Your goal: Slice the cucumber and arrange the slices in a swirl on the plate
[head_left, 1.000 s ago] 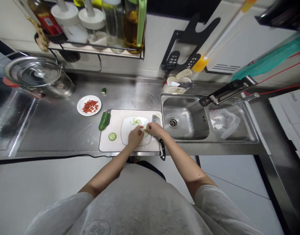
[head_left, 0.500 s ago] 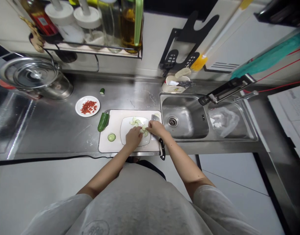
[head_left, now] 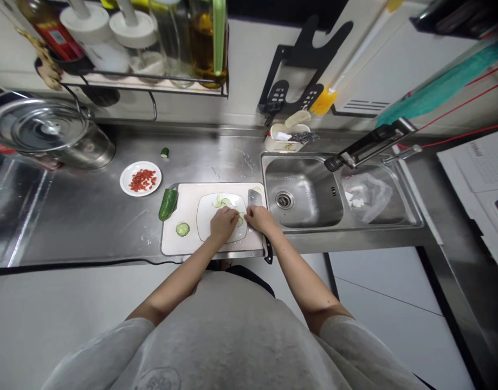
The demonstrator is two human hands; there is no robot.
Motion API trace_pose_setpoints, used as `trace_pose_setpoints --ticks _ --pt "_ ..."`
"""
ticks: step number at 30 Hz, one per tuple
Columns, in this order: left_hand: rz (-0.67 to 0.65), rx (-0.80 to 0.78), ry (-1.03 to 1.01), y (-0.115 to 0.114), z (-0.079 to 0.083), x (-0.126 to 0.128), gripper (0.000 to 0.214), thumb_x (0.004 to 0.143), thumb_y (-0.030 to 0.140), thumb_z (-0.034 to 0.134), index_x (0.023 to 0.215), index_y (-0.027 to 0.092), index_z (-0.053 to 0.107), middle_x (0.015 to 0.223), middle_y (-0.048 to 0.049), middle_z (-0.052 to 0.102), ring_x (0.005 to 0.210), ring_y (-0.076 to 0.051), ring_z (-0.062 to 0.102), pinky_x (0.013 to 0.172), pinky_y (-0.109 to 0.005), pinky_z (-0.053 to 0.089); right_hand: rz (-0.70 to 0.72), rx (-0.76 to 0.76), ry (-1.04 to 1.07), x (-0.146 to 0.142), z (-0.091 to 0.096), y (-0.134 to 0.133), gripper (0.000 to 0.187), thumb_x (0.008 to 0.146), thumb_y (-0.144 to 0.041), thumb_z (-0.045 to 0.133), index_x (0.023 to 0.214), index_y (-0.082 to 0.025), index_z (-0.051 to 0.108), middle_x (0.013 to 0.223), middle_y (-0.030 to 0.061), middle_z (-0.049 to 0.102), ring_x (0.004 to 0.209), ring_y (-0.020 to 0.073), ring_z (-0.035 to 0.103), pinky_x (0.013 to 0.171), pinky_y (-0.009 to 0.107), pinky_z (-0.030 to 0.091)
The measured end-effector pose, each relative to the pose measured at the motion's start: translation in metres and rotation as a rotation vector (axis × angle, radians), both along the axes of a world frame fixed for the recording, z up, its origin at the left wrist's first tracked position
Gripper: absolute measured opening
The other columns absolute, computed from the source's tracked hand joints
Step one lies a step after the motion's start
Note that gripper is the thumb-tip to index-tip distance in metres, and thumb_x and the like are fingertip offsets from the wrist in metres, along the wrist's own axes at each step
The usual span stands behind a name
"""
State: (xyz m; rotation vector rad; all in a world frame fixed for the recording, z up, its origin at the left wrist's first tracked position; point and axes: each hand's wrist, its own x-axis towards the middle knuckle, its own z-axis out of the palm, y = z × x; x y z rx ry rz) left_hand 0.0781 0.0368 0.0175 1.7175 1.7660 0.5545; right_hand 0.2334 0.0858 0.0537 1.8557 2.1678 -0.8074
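Note:
Over a white squarish plate point(head_left: 204, 219), my left hand point(head_left: 223, 223) has its fingers drawn together near thin cucumber slices. My right hand point(head_left: 260, 218) is closed at the plate's right edge, its fingertips beside a cucumber slice point(head_left: 239, 221); whatever either pinch holds is too small to make out. More curved cucumber slices point(head_left: 221, 201) lie at the plate's far side. Under the plate is a pale cutting board point(head_left: 173, 245). A knife point(head_left: 254, 196) rests along its right side, partly beneath my right hand. A cut cucumber point(head_left: 168, 203) and a small stack of slices point(head_left: 182, 229) are on the left.
A round plate of red bits point(head_left: 142, 179) and a cucumber end point(head_left: 165, 153) sit further back. A lidded steel pot point(head_left: 90, 143) stands at left. To the right is a double sink point(head_left: 305, 189) with a plastic bag point(head_left: 373, 197). Bottles fill a shelf point(head_left: 171, 84) above.
My left hand has turned over the plate and covers more of the slices. My right fingertips have drawn slightly away from the left ones. The view has shifted a little.

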Motion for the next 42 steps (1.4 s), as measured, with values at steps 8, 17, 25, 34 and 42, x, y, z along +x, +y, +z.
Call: trace_pose_setpoints --ticks 8,17,25,34,42 --pt "0.018 -0.049 0.032 0.007 0.008 0.004 0.015 0.089 0.027 0.054 0.088 0.022 0.068 0.093 -0.0063 0.064 0.092 -0.021 0.056 0.072 -0.03 0.039 0.056 -0.003 -0.027 0.001 -0.003 0.005 0.01 0.085 -0.027 0.058 0.086 -0.02 0.065 0.09 0.0088 0.069 0.087 0.0217 0.061 0.069 0.028 0.039" --pt "0.001 -0.113 0.085 0.009 0.008 0.006 0.015 0.09 0.028 0.052 0.091 0.023 0.067 0.095 -0.0042 0.064 0.093 -0.019 0.057 0.072 -0.029 0.042 0.062 -0.006 0.013 0.005 -0.004 0.005 0.021 0.09 -0.032 0.051 0.091 -0.018 0.067 0.092 0.0087 0.069 0.088 0.0201 0.061 0.069 0.025 0.039" --pt "0.02 -0.131 0.072 0.01 0.008 0.008 0.016 0.09 0.029 0.052 0.089 0.024 0.067 0.095 -0.0037 0.064 0.094 -0.019 0.057 0.073 -0.029 0.043 0.036 0.009 0.038 0.007 -0.008 0.003 0.02 0.089 -0.031 0.051 0.09 -0.02 0.067 0.09 0.0074 0.069 0.086 0.0204 0.061 0.07 0.026 0.039" --pt "0.053 -0.138 0.041 0.007 0.013 0.003 0.015 0.09 0.032 0.053 0.092 0.022 0.064 0.093 -0.0033 0.065 0.091 -0.018 0.059 0.073 -0.029 0.043 -0.054 0.16 0.067 0.002 -0.008 -0.002 0.016 0.087 -0.032 0.054 0.096 -0.021 0.063 0.093 0.0065 0.067 0.088 0.0211 0.059 0.071 0.028 0.039" --pt "0.033 -0.188 0.109 0.009 0.019 0.01 0.022 0.091 0.036 0.049 0.085 0.021 0.065 0.093 -0.0055 0.064 0.091 -0.019 0.058 0.07 -0.028 0.043 -0.084 0.096 0.032 -0.01 -0.004 0.0 0.019 0.088 -0.038 0.057 0.096 -0.021 0.059 0.091 0.0058 0.065 0.087 0.0209 0.058 0.069 0.028 0.04"
